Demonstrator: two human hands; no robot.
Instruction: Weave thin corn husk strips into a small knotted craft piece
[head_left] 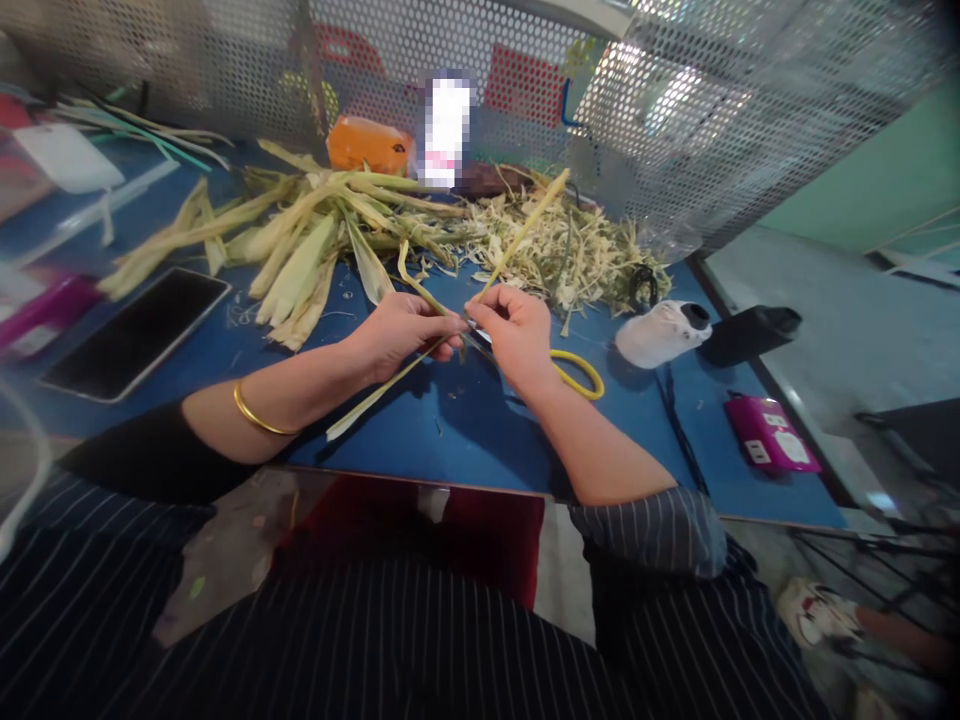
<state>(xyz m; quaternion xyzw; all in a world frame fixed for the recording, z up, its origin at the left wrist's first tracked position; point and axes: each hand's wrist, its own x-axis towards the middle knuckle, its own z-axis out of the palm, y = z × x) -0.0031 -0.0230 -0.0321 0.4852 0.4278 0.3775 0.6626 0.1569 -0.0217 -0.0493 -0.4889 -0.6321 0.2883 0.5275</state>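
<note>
Both hands meet over the middle of a blue table, fingertips almost touching. My left hand [412, 330] is closed in a pinch on a pale, husk-like plant strip [375, 398], whose end trails down to the left. My right hand [514, 330] pinches a yellowish strip [529, 225] that rises to the upper right. The strips cross at the fingertips, where the details are hidden. A yellow loop handle [581, 375], seemingly of scissors, shows beside my right wrist, and a metal blade glints between the hands. Behind lie long dried husks [300, 255].
Shredded husk [570, 250] is heaped at the back, before a perforated metal screen [675, 110]. An orange packet [367, 145] and a blurred-out bright object stand there. At left lies a black phone [139, 335]. On the right are white [652, 335] and black thread cones [750, 335] and a purple box [772, 435].
</note>
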